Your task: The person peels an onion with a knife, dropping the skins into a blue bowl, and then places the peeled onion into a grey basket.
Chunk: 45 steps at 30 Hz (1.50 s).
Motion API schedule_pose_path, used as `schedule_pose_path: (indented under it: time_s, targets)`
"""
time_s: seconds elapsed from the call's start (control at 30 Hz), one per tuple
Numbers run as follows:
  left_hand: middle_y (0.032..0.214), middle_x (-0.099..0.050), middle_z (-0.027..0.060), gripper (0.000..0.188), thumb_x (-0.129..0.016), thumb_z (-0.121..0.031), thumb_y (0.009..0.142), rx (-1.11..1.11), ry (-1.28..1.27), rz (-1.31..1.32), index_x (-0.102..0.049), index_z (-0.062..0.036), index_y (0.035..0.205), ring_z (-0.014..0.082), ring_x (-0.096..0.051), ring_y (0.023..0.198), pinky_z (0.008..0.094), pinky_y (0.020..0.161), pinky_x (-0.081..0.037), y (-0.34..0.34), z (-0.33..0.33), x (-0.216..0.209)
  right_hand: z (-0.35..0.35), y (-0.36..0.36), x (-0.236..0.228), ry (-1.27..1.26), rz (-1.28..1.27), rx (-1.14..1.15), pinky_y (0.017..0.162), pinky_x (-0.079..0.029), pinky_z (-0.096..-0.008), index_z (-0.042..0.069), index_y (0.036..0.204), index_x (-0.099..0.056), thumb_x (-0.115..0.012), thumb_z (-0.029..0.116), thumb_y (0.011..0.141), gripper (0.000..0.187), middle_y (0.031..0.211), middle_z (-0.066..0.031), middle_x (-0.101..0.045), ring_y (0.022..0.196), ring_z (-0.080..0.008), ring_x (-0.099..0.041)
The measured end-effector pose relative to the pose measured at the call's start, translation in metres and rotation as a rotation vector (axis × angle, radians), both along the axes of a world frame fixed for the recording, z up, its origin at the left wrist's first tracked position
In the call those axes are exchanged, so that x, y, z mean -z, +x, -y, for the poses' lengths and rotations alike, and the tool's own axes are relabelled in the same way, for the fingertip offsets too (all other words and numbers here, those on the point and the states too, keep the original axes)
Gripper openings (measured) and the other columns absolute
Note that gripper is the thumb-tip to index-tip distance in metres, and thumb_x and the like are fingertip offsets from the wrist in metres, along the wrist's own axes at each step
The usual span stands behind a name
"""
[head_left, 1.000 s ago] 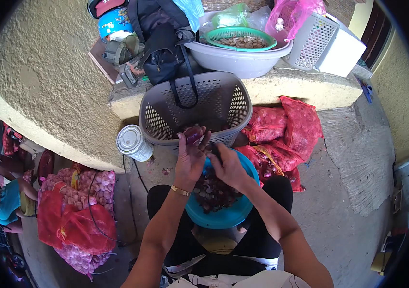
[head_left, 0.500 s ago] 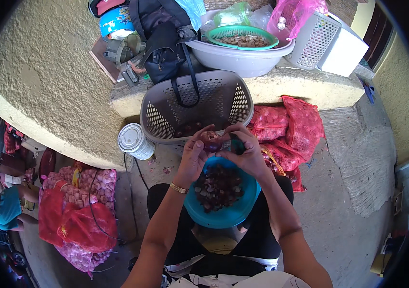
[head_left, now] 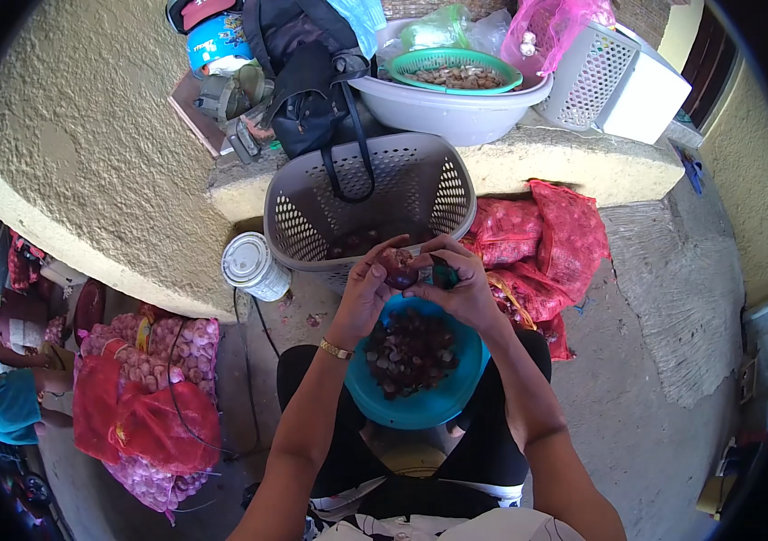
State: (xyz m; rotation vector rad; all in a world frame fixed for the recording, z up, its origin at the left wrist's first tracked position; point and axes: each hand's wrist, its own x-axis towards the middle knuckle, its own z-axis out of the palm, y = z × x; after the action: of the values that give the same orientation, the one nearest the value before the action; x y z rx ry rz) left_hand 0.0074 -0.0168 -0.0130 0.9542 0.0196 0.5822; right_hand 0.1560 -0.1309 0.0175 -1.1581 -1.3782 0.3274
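My left hand [head_left: 368, 281] grips a red onion [head_left: 398, 270] with fingers and thumb, above the near rim of a grey perforated basket [head_left: 280, 212]. Against the onion's right side, my right hand [head_left: 461, 287] is closed around a small dark green tool [head_left: 444, 274]; its working end is hidden, so I cannot tell its exact kind. Below both hands, a blue basin [head_left: 384, 413] rests between my knees with dark red onion skins and trimmings [head_left: 411, 352] inside. Several red onions [head_left: 361, 242] lie at the bottom of the basket.
Red mesh sacks [head_left: 537, 257] stand at the right of the basket, a white bucket [head_left: 256, 266] at its left. Mesh sacks of garlic [head_left: 145, 406] lie farther left, beside another person [head_left: 19, 397]. A black bag [head_left: 307, 99] and a large pale basin [head_left: 456, 117] occupy the ledge.
My hands stay almost in place while the onion turns slightly and my right fingers shift, showing more of the green tool. At far left, the other person's arm has moved toward the garlic sacks.
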Motion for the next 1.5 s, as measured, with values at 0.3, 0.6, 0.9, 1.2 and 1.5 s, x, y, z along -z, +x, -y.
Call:
schedule_pose_path:
  time_s: [0.3, 0.6, 0.9, 1.2, 1.5]
  targets:
    - [0.122, -0.061, 0.0104, 0.071, -0.062, -0.042, 0.091, -0.017, 0.007, -0.028, -0.038, 0.0026, 0.142, 0.0195, -0.061, 0.112, 0.0339, 0.099, -0.050, -0.002, -0.003, -0.002, -0.001, 0.001, -0.002, -0.010, -0.029, -0.034, 0.078, -0.051, -0.0292, -0.001, 0.095, -0.069, -0.084, 0.002, 0.067, 0.031, 0.095, -0.0074, -0.062, 0.088, -0.0188, -0.063]
    - [0.121, -0.061, 0.0088, 0.074, -0.068, -0.038, 0.088, 0.027, 0.034, -0.060, -0.039, 0.0015, 0.143, 0.0179, -0.059, 0.113, 0.0329, 0.098, -0.049, -0.005, -0.009, 0.003, -0.001, 0.007, -0.011, -0.061, 0.012, -0.081, 0.076, -0.051, -0.0301, -0.001, 0.093, -0.070, -0.080, 0.000, 0.072, 0.024, 0.089, -0.0070, -0.064, 0.084, -0.0189, -0.065]
    - [0.111, -0.060, 0.0024, 0.074, -0.073, -0.037, 0.085, 0.046, 0.108, -0.173, -0.043, 0.0007, 0.141, 0.0131, -0.058, 0.107, 0.0319, 0.098, -0.047, -0.007, -0.010, -0.001, -0.001, 0.008, -0.015, -0.098, 0.092, -0.126, 0.075, -0.049, -0.0322, -0.003, 0.094, -0.061, -0.070, -0.002, 0.082, 0.015, 0.088, -0.0098, -0.060, 0.082, -0.0222, -0.062]
    - [0.122, -0.060, 0.0073, 0.069, -0.065, -0.037, 0.091, 0.059, 0.032, -0.135, -0.039, -0.0002, 0.143, 0.0167, -0.060, 0.110, 0.0347, 0.096, -0.051, -0.006, -0.010, -0.004, 0.001, 0.006, -0.010, -0.108, 0.082, -0.130, 0.074, -0.047, -0.0325, -0.004, 0.095, -0.057, -0.068, -0.004, 0.082, 0.017, 0.088, -0.0102, -0.056, 0.081, -0.0231, -0.060]
    - [0.128, -0.058, 0.0117, 0.062, -0.059, -0.035, 0.096, 0.050, 0.016, -0.072, -0.039, -0.0004, 0.143, 0.0194, -0.060, 0.113, 0.0367, 0.098, -0.051, -0.006, -0.011, -0.001, -0.002, 0.005, -0.009, -0.042, 0.024, -0.021, 0.080, -0.051, -0.0306, -0.001, 0.096, -0.066, -0.074, -0.003, 0.076, 0.021, 0.094, -0.0091, -0.062, 0.090, -0.0208, -0.065]
